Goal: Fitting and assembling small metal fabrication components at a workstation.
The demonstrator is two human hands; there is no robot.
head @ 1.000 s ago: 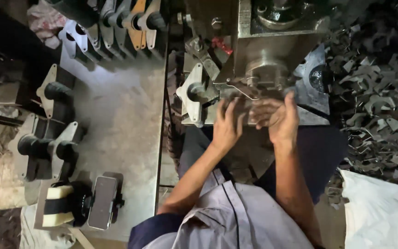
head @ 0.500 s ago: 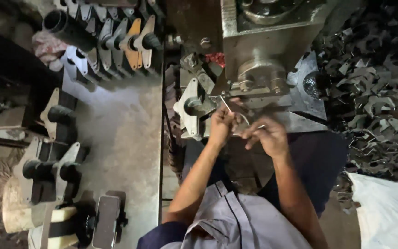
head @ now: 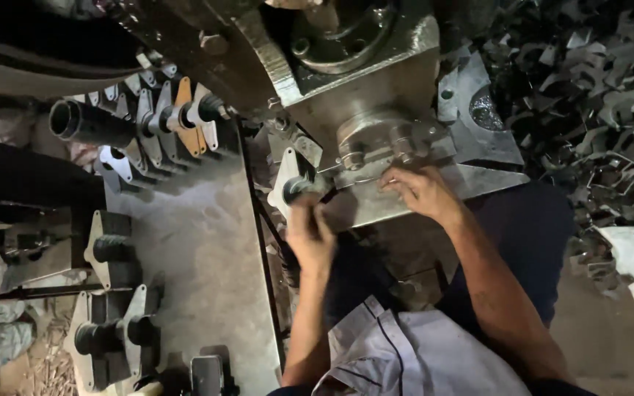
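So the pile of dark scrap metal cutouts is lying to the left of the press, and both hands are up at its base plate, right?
Not quite. In the head view the scrap pile lies to the right of the press, not the left. The left hand and right hand are indeed at its base plate.

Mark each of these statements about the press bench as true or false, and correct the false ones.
1. The right hand rests on the steel die plate. True.
2. The left hand holds an orange bracket. False: the orange bracket sits in the row on the bench.
3. A heap of dark stamped metal scrap lies on the right. True.
4. The black tube lies under the right hand. False: it lies far left.
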